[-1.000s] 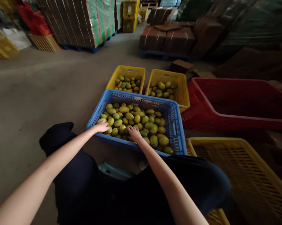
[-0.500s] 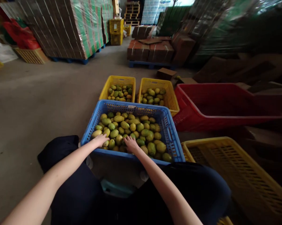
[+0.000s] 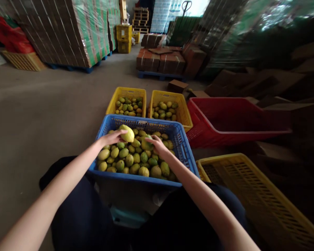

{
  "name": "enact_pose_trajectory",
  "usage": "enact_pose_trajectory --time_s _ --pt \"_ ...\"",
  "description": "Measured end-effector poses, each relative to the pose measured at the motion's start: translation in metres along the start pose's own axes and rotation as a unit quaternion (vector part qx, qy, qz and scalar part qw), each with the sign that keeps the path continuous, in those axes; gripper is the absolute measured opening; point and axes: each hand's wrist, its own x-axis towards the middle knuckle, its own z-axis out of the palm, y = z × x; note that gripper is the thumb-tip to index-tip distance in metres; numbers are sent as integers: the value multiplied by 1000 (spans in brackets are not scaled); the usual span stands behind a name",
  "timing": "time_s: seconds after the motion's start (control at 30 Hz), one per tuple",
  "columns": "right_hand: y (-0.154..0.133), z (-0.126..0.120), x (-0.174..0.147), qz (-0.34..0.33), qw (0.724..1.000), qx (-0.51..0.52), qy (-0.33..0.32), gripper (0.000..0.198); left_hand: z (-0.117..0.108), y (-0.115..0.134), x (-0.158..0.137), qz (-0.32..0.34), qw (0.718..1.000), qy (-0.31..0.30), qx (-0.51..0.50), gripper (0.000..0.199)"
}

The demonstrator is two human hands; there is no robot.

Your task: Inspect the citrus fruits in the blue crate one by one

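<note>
A large blue crate (image 3: 143, 180) in front of me holds many oval, yellow-green papayas (image 3: 129, 160). My left hand (image 3: 113, 137) is closed around a pale yellow papaya (image 3: 127, 134), lifted above the pile at the crate's left side. To its right, my right hand (image 3: 158, 143) grips a greener papaya (image 3: 146, 143) from its right side, low over the pile. Some of the right fingers are hidden behind that fruit. The two held papayas are apart.
Behind the blue crate stand two yellow crates (image 3: 126, 91) with more papayas. A red bin (image 3: 240, 131) and another yellow crate (image 3: 225, 158) are at the right. Stacked cartons (image 3: 161, 62) on a blue pallet and wrapped stacks (image 3: 91, 31) stand farther back.
Both hands, earlier resting on the fruit near the crate's front, have moved up and away from me. Each now holds a papaya. The view has shifted slightly.
</note>
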Motion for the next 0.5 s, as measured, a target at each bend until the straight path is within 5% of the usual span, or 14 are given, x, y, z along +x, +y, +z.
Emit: enact_pose_trajectory --time_s 0.17,0.33,0.5 --pt "-67 -10 -24 -19 986 167 11 21 12 33 -21 92 968 24 -231 30" --pt "-67 -20 -36 38 952 267 144 15 30 12 -15 68 904 119 -405 35" --pt "-64 -28 -40 72 944 302 110 29 49 -13 3 2 897 156 -414 39"
